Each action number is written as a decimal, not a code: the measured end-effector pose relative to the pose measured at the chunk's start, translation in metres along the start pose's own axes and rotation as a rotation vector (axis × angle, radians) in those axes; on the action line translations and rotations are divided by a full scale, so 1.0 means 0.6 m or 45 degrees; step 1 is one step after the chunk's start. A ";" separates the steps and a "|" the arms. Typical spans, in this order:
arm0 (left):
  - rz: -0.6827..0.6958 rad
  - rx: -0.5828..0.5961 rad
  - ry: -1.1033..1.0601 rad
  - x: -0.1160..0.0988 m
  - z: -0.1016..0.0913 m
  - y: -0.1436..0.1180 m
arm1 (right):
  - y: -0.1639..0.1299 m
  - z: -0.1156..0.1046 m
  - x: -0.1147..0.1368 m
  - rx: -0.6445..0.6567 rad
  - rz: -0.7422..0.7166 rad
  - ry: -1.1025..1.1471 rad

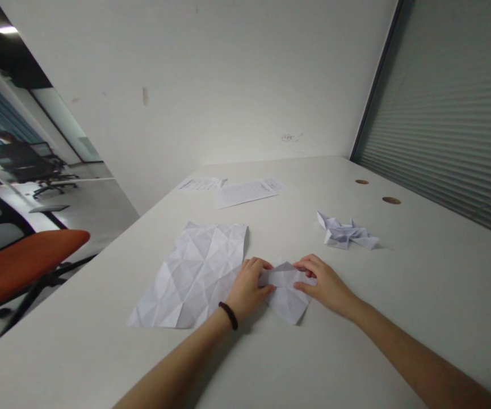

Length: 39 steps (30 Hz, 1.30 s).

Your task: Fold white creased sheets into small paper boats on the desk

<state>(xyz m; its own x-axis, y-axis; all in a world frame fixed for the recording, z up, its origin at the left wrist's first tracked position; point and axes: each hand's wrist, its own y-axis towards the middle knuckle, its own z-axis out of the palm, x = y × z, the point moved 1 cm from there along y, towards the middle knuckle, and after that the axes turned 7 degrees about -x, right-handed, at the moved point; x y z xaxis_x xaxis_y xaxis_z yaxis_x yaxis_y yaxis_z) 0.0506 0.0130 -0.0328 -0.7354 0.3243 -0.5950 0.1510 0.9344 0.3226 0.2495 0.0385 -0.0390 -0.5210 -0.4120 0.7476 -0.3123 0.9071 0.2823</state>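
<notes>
Between my two hands is a small creased sheet of white paper (pixel 288 295), partly folded, with a point sticking up at its top. My left hand (pixel 251 284), with a dark band at the wrist, pinches its left side between thumb and fingers. On the other side my right hand (pixel 319 281) grips the right edge, thumb below and fingers above. Left of my left hand lies a larger unfolded sheet of paper (pixel 200 267) covered in crossing creases. Beyond my right hand sits a folded paper figure (pixel 346 232) with several pointed parts.
Printed sheets (pixel 247 193) lie toward the far end of the white table (pixel 334 363). Two round holes pierce the tabletop near the blinds (pixel 449 125) on the right. An orange chair (pixel 28 261) stands left of the table. Farther back, a person sits at a desk.
</notes>
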 end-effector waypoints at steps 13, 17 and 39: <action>0.407 0.204 0.375 -0.024 -0.015 0.002 | -0.013 -0.009 0.033 0.110 -0.336 -0.128; 0.402 0.345 0.540 -0.045 -0.026 -0.012 | -0.018 -0.013 0.034 0.296 -0.341 -0.107; 0.411 0.014 0.469 -0.051 -0.017 -0.007 | -0.007 0.014 0.024 -0.271 0.177 0.201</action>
<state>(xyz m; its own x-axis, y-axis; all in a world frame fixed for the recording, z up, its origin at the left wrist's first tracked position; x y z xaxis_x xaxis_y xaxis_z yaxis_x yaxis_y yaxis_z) 0.0658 -0.0023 -0.0082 -0.8343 0.5259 -0.1656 0.4154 0.7969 0.4386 0.2366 0.0281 -0.0342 -0.4117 -0.2792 0.8675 -0.0645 0.9584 0.2779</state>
